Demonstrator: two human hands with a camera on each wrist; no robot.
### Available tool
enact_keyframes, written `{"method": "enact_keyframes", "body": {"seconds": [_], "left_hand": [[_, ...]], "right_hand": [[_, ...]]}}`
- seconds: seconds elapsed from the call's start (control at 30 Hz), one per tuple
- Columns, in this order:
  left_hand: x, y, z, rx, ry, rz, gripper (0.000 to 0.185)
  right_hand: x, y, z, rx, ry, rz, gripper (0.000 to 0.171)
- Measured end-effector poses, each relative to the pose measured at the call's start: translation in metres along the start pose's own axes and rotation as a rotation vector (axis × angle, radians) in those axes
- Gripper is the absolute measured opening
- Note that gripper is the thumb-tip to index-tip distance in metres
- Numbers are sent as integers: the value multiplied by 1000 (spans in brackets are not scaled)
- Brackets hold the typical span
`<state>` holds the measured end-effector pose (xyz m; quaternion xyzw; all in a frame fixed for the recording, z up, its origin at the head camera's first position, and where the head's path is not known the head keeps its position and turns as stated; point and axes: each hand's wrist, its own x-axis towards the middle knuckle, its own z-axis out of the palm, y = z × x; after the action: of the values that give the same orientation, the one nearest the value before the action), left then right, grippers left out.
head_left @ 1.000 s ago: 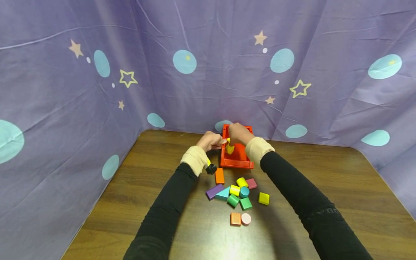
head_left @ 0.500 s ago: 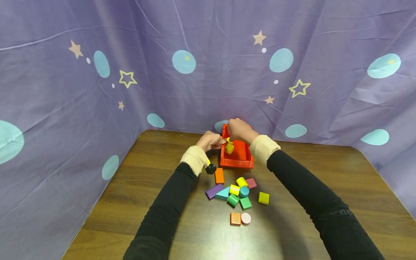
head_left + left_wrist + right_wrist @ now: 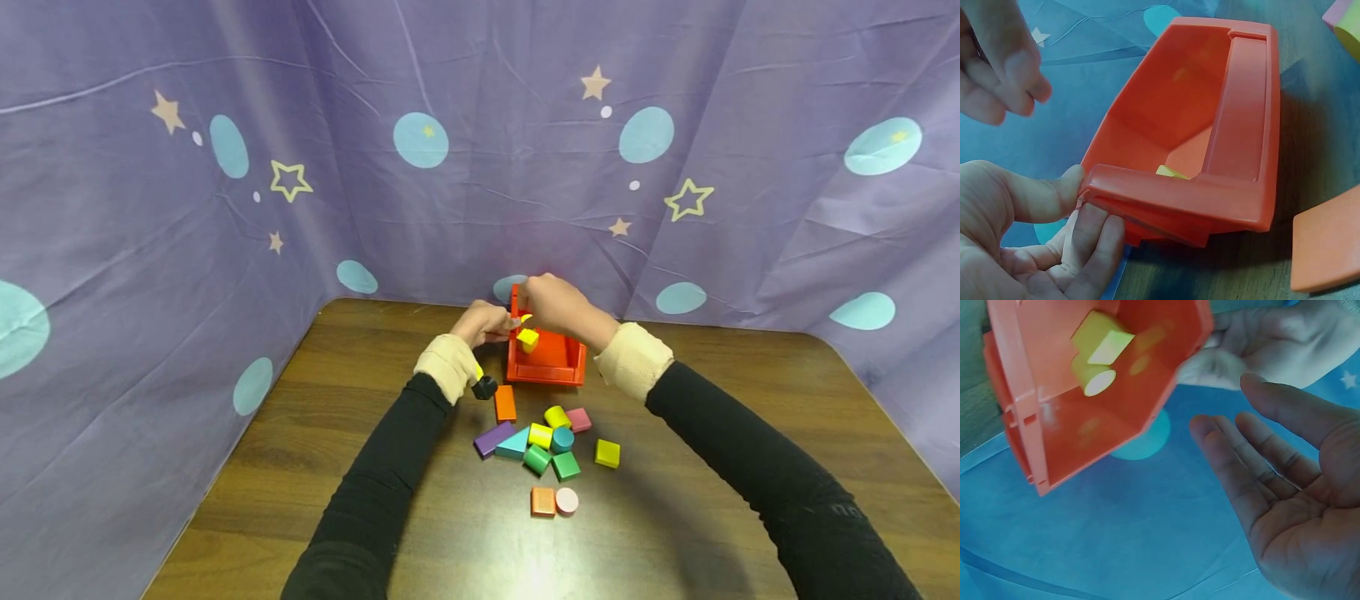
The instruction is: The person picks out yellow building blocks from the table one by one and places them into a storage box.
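Head view showed loose blocks lying nearest the person, on the wooden table (image 3: 750, 433): an orange block (image 3: 543, 502) beside a pink round one (image 3: 567, 500), then a green block (image 3: 566, 467), a purple one (image 3: 493, 438) and more colours bunched together. Past them, the left hand (image 3: 486, 322) pinched the left rim of the red box (image 3: 547, 363), thumb on top and fingers curled under. Just right of that hand, inside the box, lay a yellow block (image 3: 1101, 339) with a yellow round piece (image 3: 1093, 376) touching it. Above the box was the right hand (image 3: 553, 303), its fingers spread out loose and holding nothing. Behind both hands hung the purple cloth (image 3: 480, 125) with stars and blue spots.
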<state>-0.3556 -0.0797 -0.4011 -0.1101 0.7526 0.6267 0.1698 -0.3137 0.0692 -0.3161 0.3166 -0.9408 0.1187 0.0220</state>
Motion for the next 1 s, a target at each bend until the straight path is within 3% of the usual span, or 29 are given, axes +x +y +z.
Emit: {"method": "enact_keyframes", "body": {"seconds": [0.17, 0.37, 0.5, 0.67, 1.0], "left_hand": [[0, 0, -2, 3, -2, 10, 28], [0, 0, -2, -16, -1, -4, 22], [-1, 1, -1, 12, 8, -23, 3], [-2, 0, -1, 74, 27, -30, 19], [0, 0, -1, 70, 13, -20, 20]], "right_hand": [[-18, -11, 1, 3, -15, -88, 15], [-40, -18, 9, -15, -24, -170, 14], [-55, -20, 14, -43, -62, -187, 17], [-71, -19, 23, -33, -90, -229, 19], [-90, -16, 41, -7, -195, -225, 16]]}}
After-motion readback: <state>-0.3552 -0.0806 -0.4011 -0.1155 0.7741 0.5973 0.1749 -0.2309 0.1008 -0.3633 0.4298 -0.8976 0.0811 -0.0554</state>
